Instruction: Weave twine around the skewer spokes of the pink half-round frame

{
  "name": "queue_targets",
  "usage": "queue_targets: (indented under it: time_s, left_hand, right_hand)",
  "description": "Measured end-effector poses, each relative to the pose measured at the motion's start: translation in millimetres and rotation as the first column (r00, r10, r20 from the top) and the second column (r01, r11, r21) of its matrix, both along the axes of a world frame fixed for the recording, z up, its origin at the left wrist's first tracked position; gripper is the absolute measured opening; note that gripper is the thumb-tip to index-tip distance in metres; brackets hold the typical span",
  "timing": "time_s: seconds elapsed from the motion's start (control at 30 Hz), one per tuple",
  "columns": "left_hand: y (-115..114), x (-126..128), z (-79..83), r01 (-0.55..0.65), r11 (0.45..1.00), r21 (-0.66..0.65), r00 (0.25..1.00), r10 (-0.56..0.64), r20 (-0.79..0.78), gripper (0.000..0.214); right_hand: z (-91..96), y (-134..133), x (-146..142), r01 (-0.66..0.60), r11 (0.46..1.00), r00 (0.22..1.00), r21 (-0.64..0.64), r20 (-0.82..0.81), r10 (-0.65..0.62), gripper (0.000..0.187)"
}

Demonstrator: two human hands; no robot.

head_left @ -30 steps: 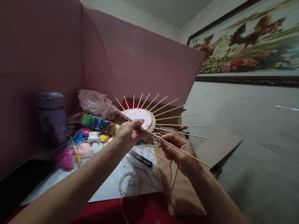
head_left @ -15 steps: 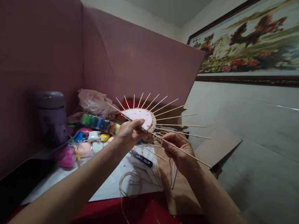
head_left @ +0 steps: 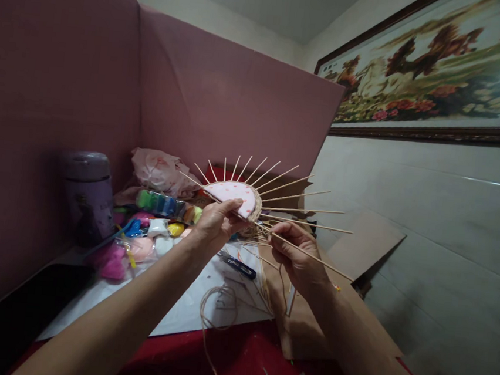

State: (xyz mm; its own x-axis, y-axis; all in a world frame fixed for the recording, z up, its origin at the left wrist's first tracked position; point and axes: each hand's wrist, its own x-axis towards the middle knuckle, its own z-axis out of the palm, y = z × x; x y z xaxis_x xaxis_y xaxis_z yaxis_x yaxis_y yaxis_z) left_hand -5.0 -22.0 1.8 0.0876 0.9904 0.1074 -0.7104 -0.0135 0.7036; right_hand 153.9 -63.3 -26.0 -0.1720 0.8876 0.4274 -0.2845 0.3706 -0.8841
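My left hand pinched the half-disc, my right hand its lowest stick. The curve faced away, long axis sloping down rightward.

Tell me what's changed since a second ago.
Very little. Your right forearm has shifted slightly down and left, uncovering more cardboard, and the twine below your right hand swung left a bit. Nothing was visibly taken or released: your left hand still holds the pink piece; your right stays on the long stick.
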Motion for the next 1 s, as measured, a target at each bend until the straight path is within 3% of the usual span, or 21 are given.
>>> queue_targets:
  time_s: [0.2, 0.43, 1.0]
  left_hand:
    - [-0.1, 0.2, 0.3, 0.010, 1.000, -0.002, 1.000, -0.010, 0.009, 0.010]
    - [0.6, 0.3, 0.9, 0.008, 1.000, -0.006, 1.000, -0.008, 0.014, 0.012]
    - [2.2, -0.8, -0.4, 0.002, 1.000, -0.022, 1.000, -0.002, 0.022, 0.011]
  right_hand:
    - [2.5, -2.1, -2.8, -0.026, 0.995, 0.999, -0.097, -0.034, 0.023, 0.017]
    - [1.0, -1.0, -3.1, 0.028, 0.997, 0.999, -0.069, -0.026, -0.030, 0.017]
    - [3.6, -6.0, -3.6, -0.077, 0.993, 0.996, -0.088, -0.051, 0.073, 0.016]
